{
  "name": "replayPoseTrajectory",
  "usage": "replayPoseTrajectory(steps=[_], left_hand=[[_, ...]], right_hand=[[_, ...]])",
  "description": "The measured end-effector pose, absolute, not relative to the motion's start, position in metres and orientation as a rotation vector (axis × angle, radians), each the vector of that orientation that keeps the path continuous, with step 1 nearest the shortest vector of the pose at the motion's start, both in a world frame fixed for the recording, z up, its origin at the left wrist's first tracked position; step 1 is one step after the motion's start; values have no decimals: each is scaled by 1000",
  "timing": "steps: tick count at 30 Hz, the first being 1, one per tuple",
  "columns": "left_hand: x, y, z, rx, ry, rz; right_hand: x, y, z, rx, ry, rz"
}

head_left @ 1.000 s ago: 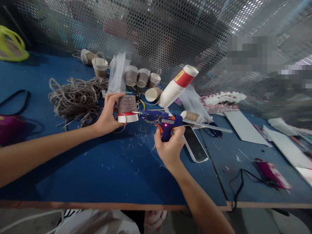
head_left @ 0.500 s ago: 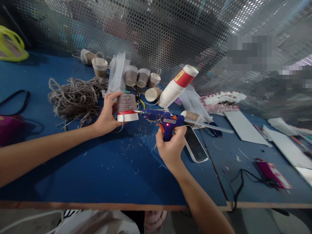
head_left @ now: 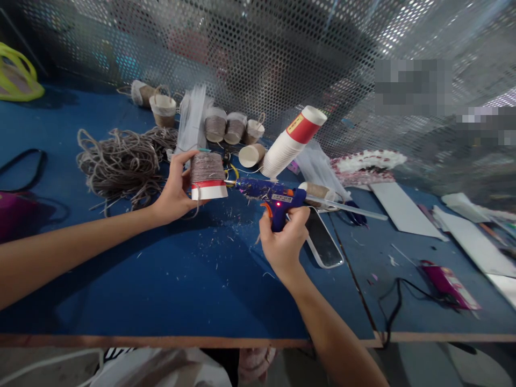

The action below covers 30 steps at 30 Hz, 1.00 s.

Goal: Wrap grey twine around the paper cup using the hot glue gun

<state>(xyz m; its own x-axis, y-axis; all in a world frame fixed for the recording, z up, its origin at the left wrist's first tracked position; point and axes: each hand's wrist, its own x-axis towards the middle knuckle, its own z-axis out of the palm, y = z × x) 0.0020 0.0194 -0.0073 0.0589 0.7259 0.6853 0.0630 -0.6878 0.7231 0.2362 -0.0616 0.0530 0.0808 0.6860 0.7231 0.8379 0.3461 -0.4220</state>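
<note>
Hot glue could burn skin or smear past the twine, I judge, because the glue gun [head_left: 270, 196] has its nozzle at the red band of the twine-wrapped paper cup [head_left: 207, 174], apparently touching it, close to the gripping left hand [head_left: 173, 191]. That hand is clamped round the cup, thumb on top, forearm stretched out. Right of the cup, the right hand [head_left: 284, 244] is closed on the gun's handle with the barrel level. A twine heap [head_left: 121, 161] lies left of the cup

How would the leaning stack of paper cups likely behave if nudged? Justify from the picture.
The stack of paper cups probably weighs little, being thin nested paper. It leans steeply, so a nudge would likely topple it. Round-sided, it may roll across the table.
</note>
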Motion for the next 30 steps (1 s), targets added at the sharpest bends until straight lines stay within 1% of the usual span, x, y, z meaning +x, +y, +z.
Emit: replayPoseTrajectory(steps=[16, 19, 24, 26, 30], left_hand=[[4, 17, 0, 1815, 709, 1731], [2, 17, -1, 1831, 697, 1709], [0, 16, -2, 1914, 739, 1653], [-1, 15, -1, 1951, 788, 1623], [0, 13, 5, 2080, 823, 1585]], right_hand=[[239, -56, 46, -1396, -1640, -174], [244, -47, 37, -1454, -1605, -112], [264, -26, 17, -1616, -1533, 103], [269, -22, 13, -1671, -1517, 23], [264, -27, 24, -1674, -1535, -312]])
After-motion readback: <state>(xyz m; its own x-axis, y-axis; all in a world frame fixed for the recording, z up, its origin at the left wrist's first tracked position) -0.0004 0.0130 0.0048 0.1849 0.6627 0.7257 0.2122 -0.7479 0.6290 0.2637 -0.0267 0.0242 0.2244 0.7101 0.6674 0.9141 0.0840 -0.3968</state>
